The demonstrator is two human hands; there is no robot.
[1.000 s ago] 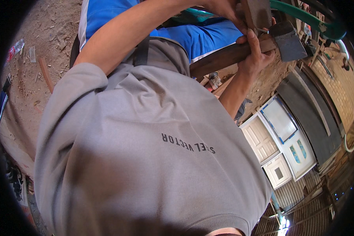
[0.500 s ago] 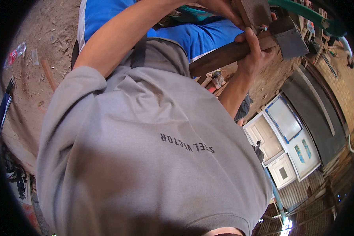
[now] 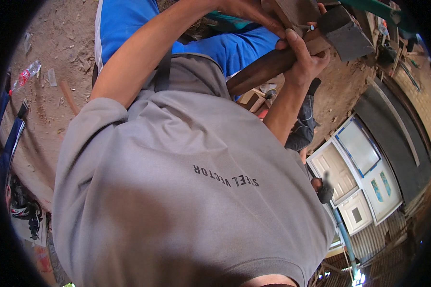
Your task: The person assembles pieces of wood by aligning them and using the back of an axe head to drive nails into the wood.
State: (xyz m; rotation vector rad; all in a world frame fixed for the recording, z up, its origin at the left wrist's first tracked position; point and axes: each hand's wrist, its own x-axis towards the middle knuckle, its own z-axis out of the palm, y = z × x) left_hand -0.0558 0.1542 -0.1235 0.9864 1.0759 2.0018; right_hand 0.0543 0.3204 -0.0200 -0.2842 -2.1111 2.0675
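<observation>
My left hand (image 3: 261, 15), at the top of the view, is closed around a short dark wooden block (image 3: 297, 10). Beneath it a longer dark wooden bar (image 3: 261, 71) runs slantwise from my waist, and my right hand (image 3: 304, 62) is wrapped around it near its far end. The right thumb points up toward the left fingers, almost touching them. A nail (image 3: 307, 27) with a shiny head sticks out sideways where the two wood pieces meet. Just beyond that joint sits a dark grey block (image 3: 347, 36). The upper part of my left hand is cut off by the frame.
A green curved tube or bar (image 3: 376, 10) crosses the top right. Another person's dark sleeve (image 3: 304, 124) and capped head (image 3: 324, 190) show at the right. White panelled doors (image 3: 359, 167) stand behind. A plastic bottle (image 3: 29, 71) lies on the dirt floor at left.
Both hands and the wood have shifted slightly up and left in the view. More of the other person shows at the right. My grip on the wood looks the same.
</observation>
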